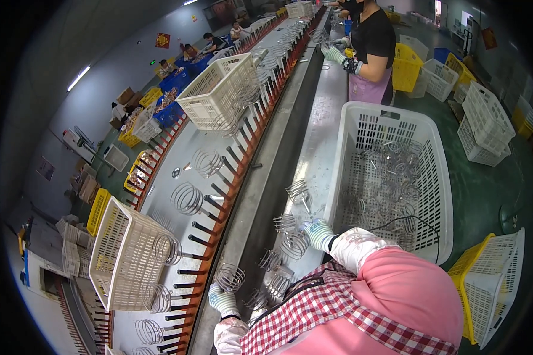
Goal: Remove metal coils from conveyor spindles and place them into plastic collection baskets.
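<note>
The left hand (223,300), in a striped glove, pinches a wire coil (230,277) near the red pin rail (210,236). The right hand (318,234), also gloved, closes on another coil (294,244) on the steel bench (314,154), just beside the white basket (441,195) with more coils.

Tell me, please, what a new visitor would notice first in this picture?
The eye goes first to the big white basket on the right, with shiny wire coils inside. Next comes the long row of pegs up the middle, some carrying coils. At the bottom, the gloved left hand holds a coil, and the gloved right hand touches coils on the metal bench.
</note>
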`<control>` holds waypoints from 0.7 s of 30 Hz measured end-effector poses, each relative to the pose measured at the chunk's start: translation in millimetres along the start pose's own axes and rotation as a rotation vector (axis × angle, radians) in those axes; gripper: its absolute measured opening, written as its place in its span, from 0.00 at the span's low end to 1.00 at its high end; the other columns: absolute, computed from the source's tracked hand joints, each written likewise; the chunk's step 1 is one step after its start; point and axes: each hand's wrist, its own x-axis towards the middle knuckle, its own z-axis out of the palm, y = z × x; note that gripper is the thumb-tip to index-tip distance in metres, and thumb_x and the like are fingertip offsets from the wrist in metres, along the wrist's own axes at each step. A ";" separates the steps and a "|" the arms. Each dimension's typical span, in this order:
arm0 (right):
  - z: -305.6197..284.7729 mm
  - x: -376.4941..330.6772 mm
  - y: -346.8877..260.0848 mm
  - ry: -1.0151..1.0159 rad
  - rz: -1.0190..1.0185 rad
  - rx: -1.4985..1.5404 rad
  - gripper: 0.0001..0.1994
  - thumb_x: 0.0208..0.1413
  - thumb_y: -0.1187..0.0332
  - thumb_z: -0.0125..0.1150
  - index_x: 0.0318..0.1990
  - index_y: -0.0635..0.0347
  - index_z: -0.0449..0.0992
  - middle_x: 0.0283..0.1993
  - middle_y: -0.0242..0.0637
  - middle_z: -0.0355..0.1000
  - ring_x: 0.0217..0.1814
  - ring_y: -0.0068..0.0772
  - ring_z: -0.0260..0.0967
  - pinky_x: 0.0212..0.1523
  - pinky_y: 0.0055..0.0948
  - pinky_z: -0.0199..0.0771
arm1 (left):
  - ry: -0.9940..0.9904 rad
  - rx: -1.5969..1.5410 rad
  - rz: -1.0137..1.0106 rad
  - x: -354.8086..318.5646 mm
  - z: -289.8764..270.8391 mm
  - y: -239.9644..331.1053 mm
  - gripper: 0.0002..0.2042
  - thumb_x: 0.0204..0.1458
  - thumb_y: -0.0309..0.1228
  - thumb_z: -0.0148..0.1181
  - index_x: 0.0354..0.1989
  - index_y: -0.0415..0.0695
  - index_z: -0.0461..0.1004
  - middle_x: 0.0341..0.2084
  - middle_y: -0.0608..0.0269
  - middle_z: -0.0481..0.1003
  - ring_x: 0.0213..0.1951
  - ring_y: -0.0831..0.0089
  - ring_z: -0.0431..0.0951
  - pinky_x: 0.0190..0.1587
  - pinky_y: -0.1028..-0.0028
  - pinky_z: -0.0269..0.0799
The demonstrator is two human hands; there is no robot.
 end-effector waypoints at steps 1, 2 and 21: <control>-1.6 -0.3 -0.5 0.000 0.000 0.001 0.15 0.44 0.73 0.50 0.42 0.50 0.72 0.42 0.36 0.70 0.44 0.36 0.69 0.45 0.34 0.63 | 0.000 0.001 0.000 -0.1 0.5 -0.4 0.09 0.40 0.37 0.58 0.25 0.45 0.75 0.21 0.55 0.72 0.26 0.54 0.72 0.28 0.60 0.66; -4.9 -0.8 -1.6 -0.008 0.002 -0.005 0.15 0.44 0.74 0.50 0.42 0.50 0.72 0.43 0.36 0.70 0.44 0.36 0.69 0.45 0.34 0.63 | -0.003 0.007 -0.009 -0.1 1.5 -1.2 0.09 0.41 0.37 0.58 0.26 0.45 0.75 0.21 0.55 0.72 0.25 0.54 0.72 0.28 0.61 0.66; 1.8 1.2 -3.7 0.006 -0.004 0.031 0.15 0.44 0.75 0.49 0.42 0.50 0.71 0.44 0.38 0.69 0.46 0.37 0.68 0.47 0.35 0.63 | -0.031 -0.023 -0.061 1.9 -3.0 -3.3 0.09 0.35 0.33 0.61 0.27 0.46 0.76 0.23 0.54 0.72 0.28 0.53 0.73 0.30 0.61 0.68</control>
